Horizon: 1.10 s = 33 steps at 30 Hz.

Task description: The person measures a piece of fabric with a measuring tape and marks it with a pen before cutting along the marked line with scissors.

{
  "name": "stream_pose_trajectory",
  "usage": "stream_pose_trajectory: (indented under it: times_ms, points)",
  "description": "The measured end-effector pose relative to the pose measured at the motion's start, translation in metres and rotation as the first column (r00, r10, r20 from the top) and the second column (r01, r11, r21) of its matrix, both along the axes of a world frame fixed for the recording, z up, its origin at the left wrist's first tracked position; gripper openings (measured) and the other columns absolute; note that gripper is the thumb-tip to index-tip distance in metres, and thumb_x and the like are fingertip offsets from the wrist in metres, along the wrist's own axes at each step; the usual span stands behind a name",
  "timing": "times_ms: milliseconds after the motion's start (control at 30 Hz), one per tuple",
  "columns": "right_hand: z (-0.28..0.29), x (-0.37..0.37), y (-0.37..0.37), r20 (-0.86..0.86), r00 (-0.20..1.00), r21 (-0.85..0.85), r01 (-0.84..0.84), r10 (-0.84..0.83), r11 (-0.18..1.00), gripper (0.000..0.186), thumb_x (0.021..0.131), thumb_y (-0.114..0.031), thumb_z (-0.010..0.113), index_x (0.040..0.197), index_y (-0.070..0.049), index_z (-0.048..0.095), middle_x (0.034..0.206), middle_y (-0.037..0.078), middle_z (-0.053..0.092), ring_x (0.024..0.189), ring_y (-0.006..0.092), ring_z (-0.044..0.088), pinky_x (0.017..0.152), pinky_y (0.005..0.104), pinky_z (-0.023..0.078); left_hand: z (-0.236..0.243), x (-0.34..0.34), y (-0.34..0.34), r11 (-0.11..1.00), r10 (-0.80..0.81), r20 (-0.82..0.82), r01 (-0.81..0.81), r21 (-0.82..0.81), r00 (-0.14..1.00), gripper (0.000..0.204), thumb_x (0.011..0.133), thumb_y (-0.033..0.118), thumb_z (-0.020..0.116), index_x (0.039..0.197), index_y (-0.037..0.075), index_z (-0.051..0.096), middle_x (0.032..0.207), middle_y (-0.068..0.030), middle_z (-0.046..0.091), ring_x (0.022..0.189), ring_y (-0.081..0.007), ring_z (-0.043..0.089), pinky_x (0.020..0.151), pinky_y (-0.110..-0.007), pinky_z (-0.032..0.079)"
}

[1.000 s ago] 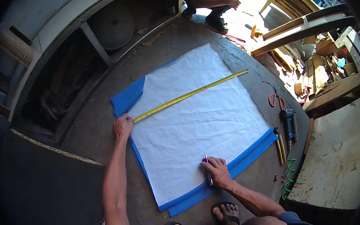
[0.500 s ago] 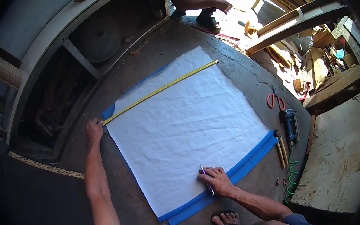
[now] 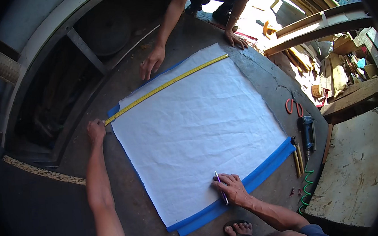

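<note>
A large white cloth (image 3: 190, 131) lies on the floor over blue material (image 3: 265, 163), which shows as a strip along its near and right edges. A yellow tape measure (image 3: 163, 86) stretches across the far part of the cloth. At its left end my left hand (image 3: 96, 131) is closed on the tape, beside the cloth's left corner. My right hand (image 3: 233, 189) rests on the cloth near its front edge, with a purple and silver pen (image 3: 222, 188) held between the fingers. Another person's hand (image 3: 153, 62) reaches toward the cloth's far edge; their other hand (image 3: 235, 39) is on the floor.
Right of the cloth lie red-handled scissors (image 3: 294, 107), a dark air tool (image 3: 307, 133) with a coiled green hose (image 3: 308, 184), and a hammer (image 3: 297, 155). A worn board (image 3: 353, 166) is at the right, with wood scraps (image 3: 338, 71) beyond. A metal-framed cabinet (image 3: 85, 50) stands at the left.
The other person has leaned in, one hand reaching to the cloth's far edge and the other down to the floor. My left hand has shifted slightly with the tape end; my right still holds the pen.
</note>
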State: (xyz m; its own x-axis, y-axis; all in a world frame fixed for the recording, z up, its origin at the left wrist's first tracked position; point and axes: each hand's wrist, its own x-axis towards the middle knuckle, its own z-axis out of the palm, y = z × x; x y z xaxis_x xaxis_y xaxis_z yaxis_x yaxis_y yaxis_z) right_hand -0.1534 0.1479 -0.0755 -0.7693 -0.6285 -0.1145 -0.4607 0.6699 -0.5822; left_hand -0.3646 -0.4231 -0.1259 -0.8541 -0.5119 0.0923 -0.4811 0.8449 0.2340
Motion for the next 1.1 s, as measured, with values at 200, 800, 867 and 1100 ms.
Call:
stream_pose_trajectory:
  times_ms: [200, 800, 867, 1100]
  points:
    - [0.003, 0.0, -0.02, -0.002, 1.0, -0.014, 0.01, -0.01, 1.0, 0.046, 0.085, -0.007, 0.06, 0.13, -0.015, 0.057, 0.133, 0.013, 0.057, 0.13, 0.0307, 0.05, 0.101, 0.0453, 0.038, 0.01, 0.017, -0.023, 1.0, 0.021, 0.05, -0.022, 0.021, 0.999, 0.021, 0.087, 0.028, 0.072, 0.095, 0.009, 0.073, 0.105, -0.0194, 0.067, 0.107, -0.0387, 0.061, 0.092, -0.047, 0.049]
    - [0.008, -0.033, -0.049, -0.055, 0.986, -0.003, 0.159, -0.159, 0.987, 0.027, 0.083, -0.003, 0.064, 0.11, -0.009, 0.065, 0.086, 0.013, 0.058, 0.083, 0.0343, 0.052, 0.073, 0.0439, 0.044, 0.019, 0.013, 0.002, 0.967, 0.066, 0.056, -0.077, 0.243, 0.996, 0.024, 0.083, 0.032, 0.078, 0.099, 0.015, 0.077, 0.122, -0.0155, 0.06, 0.119, -0.0345, 0.058, 0.102, -0.044, 0.047]
    - [0.006, -0.034, -0.048, -0.061, 0.985, 0.012, 0.161, -0.16, 0.987, 0.028, 0.083, -0.003, 0.064, 0.11, -0.009, 0.065, 0.085, 0.012, 0.057, 0.083, 0.0343, 0.052, 0.073, 0.0436, 0.044, 0.017, 0.014, 0.003, 0.965, 0.037, 0.027, -0.042, 0.259, 0.999, 0.024, 0.082, 0.033, 0.079, 0.097, 0.014, 0.078, 0.12, -0.0156, 0.06, 0.117, -0.0339, 0.058, 0.101, -0.044, 0.047]
    - [0.008, -0.036, -0.053, -0.034, 0.983, -0.011, 0.179, -0.179, 0.984, 0.025, 0.089, -0.009, 0.061, 0.114, -0.009, 0.065, 0.086, 0.012, 0.059, 0.083, 0.0334, 0.055, 0.074, 0.0434, 0.046, 0.015, 0.01, 0.001, 0.974, 0.086, 0.092, -0.103, 0.202, 0.992, 0.022, 0.086, 0.035, 0.076, 0.098, 0.017, 0.078, 0.124, -0.0145, 0.059, 0.12, -0.0339, 0.057, 0.102, -0.044, 0.047]
